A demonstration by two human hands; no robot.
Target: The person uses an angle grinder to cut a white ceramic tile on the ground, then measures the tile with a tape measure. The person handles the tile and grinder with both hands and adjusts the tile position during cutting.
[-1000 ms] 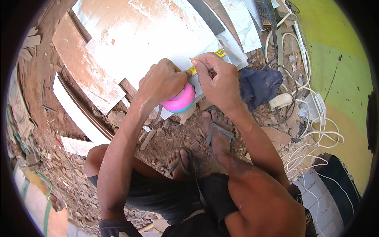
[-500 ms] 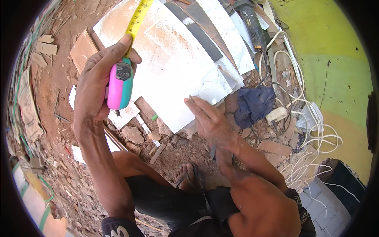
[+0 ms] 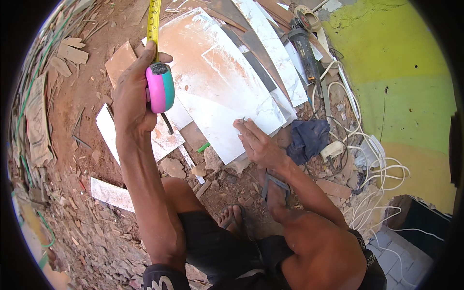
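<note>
Since the earlier frames, the left hand has lifted the tape measure away from the right hand and up toward the upper left of the frame, with the yellow blade now drawn out to the top edge. Its case is round, pink with a teal band and a dark top, and the left hand is closed around it, thumb pressing where the blade leaves the case. Beneath lies a large glossy tile, white with a rusty dust film, at the upper centre on a dirt floor strewn with tile offcuts and rubble. An angle grinder lies at the upper right near a tangle of white cable, beside a green and yellow wall. A dark blue cloth sits just right of the tile. The right hand rests on the tile's lower edge, fingers curled; whether it pinches something small I cannot tell. The tape measure is well apart from it, up and left.
</note>
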